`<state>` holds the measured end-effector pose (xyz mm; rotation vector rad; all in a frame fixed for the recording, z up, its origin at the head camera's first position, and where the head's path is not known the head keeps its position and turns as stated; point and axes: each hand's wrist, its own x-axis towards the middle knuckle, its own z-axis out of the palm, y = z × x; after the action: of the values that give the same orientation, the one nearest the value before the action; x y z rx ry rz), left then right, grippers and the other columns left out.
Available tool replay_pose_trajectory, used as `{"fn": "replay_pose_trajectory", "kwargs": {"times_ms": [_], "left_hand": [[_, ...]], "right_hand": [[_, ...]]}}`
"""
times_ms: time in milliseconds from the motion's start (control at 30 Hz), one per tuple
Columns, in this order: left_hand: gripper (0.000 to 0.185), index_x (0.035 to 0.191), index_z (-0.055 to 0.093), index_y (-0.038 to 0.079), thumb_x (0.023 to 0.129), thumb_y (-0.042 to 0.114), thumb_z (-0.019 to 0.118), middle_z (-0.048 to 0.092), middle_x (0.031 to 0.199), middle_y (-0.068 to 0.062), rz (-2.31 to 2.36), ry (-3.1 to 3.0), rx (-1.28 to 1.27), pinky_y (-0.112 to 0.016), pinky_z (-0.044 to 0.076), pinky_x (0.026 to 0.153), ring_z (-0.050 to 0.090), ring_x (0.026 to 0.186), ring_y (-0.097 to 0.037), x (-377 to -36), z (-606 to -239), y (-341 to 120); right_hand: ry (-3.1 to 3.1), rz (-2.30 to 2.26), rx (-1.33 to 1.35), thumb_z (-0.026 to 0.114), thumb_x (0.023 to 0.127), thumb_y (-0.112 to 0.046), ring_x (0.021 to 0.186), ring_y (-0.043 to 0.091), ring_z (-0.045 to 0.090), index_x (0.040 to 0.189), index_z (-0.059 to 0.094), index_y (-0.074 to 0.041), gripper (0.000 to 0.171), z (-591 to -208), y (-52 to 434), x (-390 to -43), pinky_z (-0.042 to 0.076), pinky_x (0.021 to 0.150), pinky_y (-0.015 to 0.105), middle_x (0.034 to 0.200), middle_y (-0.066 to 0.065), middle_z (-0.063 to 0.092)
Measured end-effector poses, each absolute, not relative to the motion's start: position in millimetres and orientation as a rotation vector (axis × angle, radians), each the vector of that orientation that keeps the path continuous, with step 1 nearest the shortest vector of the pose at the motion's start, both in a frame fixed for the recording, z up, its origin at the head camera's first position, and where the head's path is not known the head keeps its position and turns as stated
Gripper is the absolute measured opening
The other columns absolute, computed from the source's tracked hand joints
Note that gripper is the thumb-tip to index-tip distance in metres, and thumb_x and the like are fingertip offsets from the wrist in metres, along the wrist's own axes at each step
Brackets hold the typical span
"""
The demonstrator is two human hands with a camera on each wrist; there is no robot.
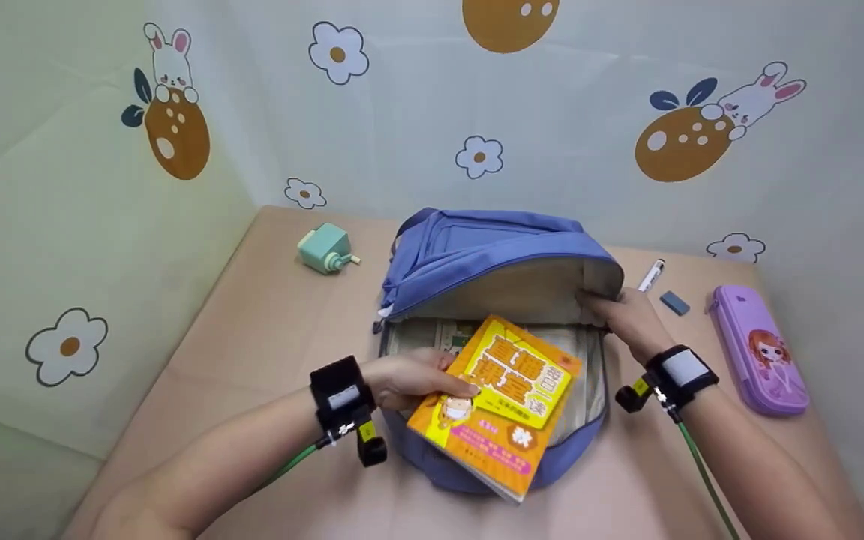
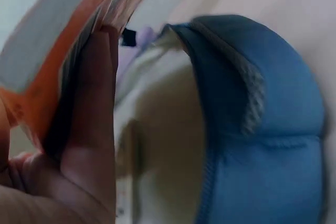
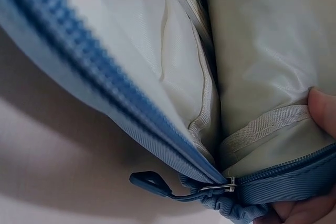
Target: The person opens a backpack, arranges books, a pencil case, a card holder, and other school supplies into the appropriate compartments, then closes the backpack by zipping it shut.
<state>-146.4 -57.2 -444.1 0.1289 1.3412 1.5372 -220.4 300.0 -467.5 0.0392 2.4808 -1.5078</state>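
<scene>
Taking the blue backpack (image 1: 477,255) as the landmark, and going from left to right: a mint-green pencil sharpener (image 1: 325,250) sits on the tan table (image 1: 252,330) well to the left of the backpack, near its top end.

The left hand (image 1: 409,379) comes in at the backpack's lower left edge and grips an orange and yellow book (image 1: 496,405). The thumb lies curled on the front cover near the book's left edge, while the left wrist view shows the fingers (image 2: 89,124) pressed together against the book (image 2: 47,51), which they clamp between them and the thumb. The book is tilted, its upper corner inside the backpack's open main compartment and its lower corner sticking out past the backpack's near edge.

Inside the opening, another printed item (image 1: 439,337) lies flat against the pale lining.

The right hand (image 1: 627,319) is at the backpack's right side, fingers curled round the edge of the raised flap, holding it up. The right wrist view shows a fingertip (image 3: 323,111) on the lining by the zipper (image 3: 178,187).

Right of the backpack lie a white pen (image 1: 650,274), a small blue-grey eraser (image 1: 674,302) and, farthest out, a purple pencil case (image 1: 758,349).
</scene>
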Motion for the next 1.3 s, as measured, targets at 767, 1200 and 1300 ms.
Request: {"fn": "replay_pose_trajectory", "kwargs": {"times_ms": [767,1200,1300], "left_hand": [[0.030,0.123,0.061,-0.004,0.097,0.009,0.071,0.072,0.114,-0.019,1.709,1.421,-0.265,-0.037,0.058,0.088,0.074,0.094,-0.026,-163,-471,-64],[0.034,0.129,0.054,-0.007,0.102,0.011,0.063,0.070,0.109,-0.017,1.839,1.289,-0.442,-0.036,0.058,0.088,0.072,0.091,-0.025,-178,-476,-67],[0.038,0.133,0.051,-0.007,0.101,0.007,0.064,0.068,0.114,-0.018,1.877,1.296,-0.430,-0.038,0.057,0.092,0.071,0.095,-0.026,-182,-478,-63]], "right_hand": [[2.456,-1.592,-0.037,0.068,0.096,-0.046,0.117,0.032,0.048,0.149,0.047,-0.007,0.069,-462,300,-216,0.041,0.100,0.045,0.136,0.017,0.053],[2.455,-1.616,-0.036,0.071,0.093,-0.053,0.123,0.032,0.048,0.154,0.042,-0.009,0.080,-461,299,-216,0.039,0.105,0.048,0.145,0.016,0.049],[2.457,-1.621,-0.033,0.071,0.093,-0.052,0.122,0.033,0.048,0.153,0.043,-0.009,0.079,-462,298,-216,0.040,0.104,0.048,0.144,0.017,0.049]]}}
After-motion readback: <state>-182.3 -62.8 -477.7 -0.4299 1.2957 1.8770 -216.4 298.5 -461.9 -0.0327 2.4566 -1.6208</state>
